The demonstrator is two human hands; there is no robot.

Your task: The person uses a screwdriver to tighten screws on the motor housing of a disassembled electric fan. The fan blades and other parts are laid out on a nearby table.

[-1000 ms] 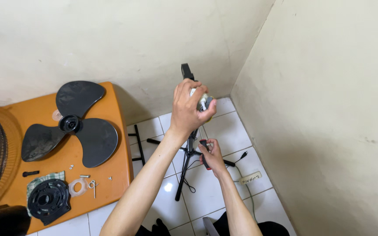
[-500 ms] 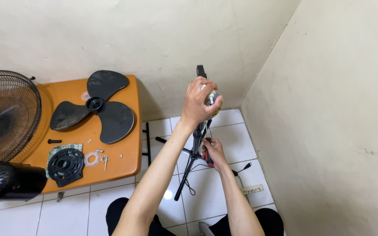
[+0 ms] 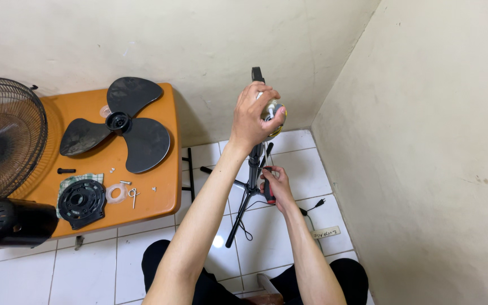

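My left hand (image 3: 253,114) is raised and wrapped around the top of a black fan stand (image 3: 253,164), on a rounded metal motor part (image 3: 274,111). The stand's upper bracket sticks out above my fingers. Lower down, my right hand (image 3: 276,185) grips a screwdriver with a red and black handle (image 3: 268,190), held against the stand's pole. The stand's legs spread over the white tiled floor (image 3: 280,243).
An orange table (image 3: 162,186) at left carries a black three-blade fan propeller (image 3: 121,124), a wire fan guard (image 3: 1,135), a round black cover (image 3: 81,200), a black housing (image 3: 7,221) and small screws. A power cord and plug (image 3: 316,204) lie by the right wall.
The view has shifted so the table and its parts show more fully at left. Both hands stay on the stand, left at the top, right on the screwdriver lower down.
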